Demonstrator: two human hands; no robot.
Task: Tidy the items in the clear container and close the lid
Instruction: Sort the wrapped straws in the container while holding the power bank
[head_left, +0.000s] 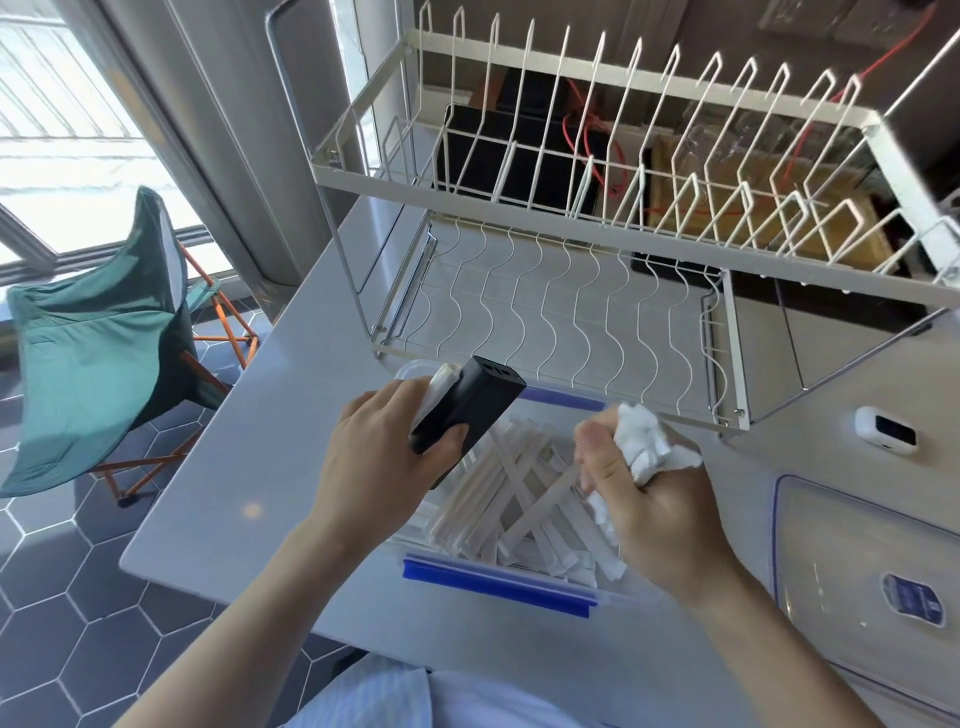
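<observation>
Near the tabletop's front edge sits my box (498, 577), open. My left hand (384, 462) grips a black block (467, 410), my right hand (654, 514) squeezes white tissue (649, 441), held up so both can go in neatly. Its lid (872, 587) waits beside.

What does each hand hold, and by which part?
Left hand grips the black box at its near end, with some white paper; right hand clutches crumpled white tissue.

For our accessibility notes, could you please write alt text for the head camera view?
Over an open clear container of white paper-wrapped sticks, the left hand grips a black power bank and the right hand grips crumpled white tissue. The lid lies to the right; a white dish rack stands behind.
</observation>
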